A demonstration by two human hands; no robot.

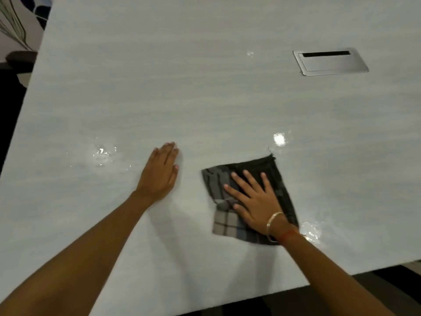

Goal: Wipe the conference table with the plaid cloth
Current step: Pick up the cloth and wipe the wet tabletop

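A folded grey and black plaid cloth (224, 222) lies flat on the pale grey conference table (182, 92), right of centre and near the front edge. My right hand (252, 199) presses down on the cloth with its fingers spread and straight; a metal bangle circles the wrist. To the left of the cloth, my left hand (159, 172) rests flat on the bare tabletop, fingers together, apart from the cloth. Wet, shiny patches show on the surface: one (102, 153) left of my left hand, one (279, 139) just beyond the cloth, and one (311, 232) beside my right wrist.
A metal cable hatch (330, 62) with a dark slot is set flush in the table at the far right. The table's front edge (341, 277) runs diagonally at lower right over dark floor. A dark chair (20, 58) stands past the left edge.
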